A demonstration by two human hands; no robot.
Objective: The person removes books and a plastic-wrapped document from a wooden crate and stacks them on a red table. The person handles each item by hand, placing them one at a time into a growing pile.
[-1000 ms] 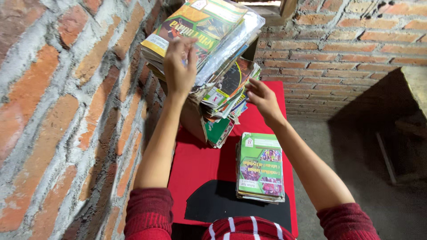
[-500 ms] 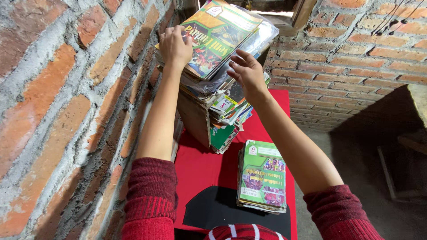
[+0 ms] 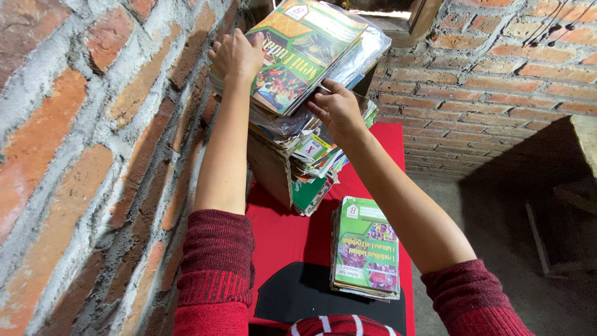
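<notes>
Since half a second ago, both hands have shifted on the raised upper bundle: the left has slid further over its far-left corner, the right has dropped under its near edge. Item one, far left: brick wall (image 3: pixel 74 155), rough mortar, running alongside the left arm. Item two: left hand (image 3: pixel 236 55), fingers curled over the top corner of the books (image 3: pixel 298 53), gripping it against the wall side. Item three: books, a thick bundle of green and yellow paperback textbooks partly sleeved in clear plastic, tilted up at the top of the stack (image 3: pixel 305 149). Judged heavy as a bundle, covers glossy and the plastic slippery; individual volumes limp, so they would likely fan or slide if taken by one edge. Best hold appears to be both hands on opposite sides, with support from beneath. Item four: right hand (image 3: pixel 336 112), fingers tucked under the bundle's lower edge, thumb on the side, gripping between the bundle and the stack below. Item five: stack, loose mixed booklets, edges uneven, resting on a brown box on the red table (image 3: pixel 280 236). Item six, right of centre: small pile (image 3: pixel 367 249) of green books, lying flat on the table, apart from the stack. Item seven, far right: further brickwork and shadowed floor.
</notes>
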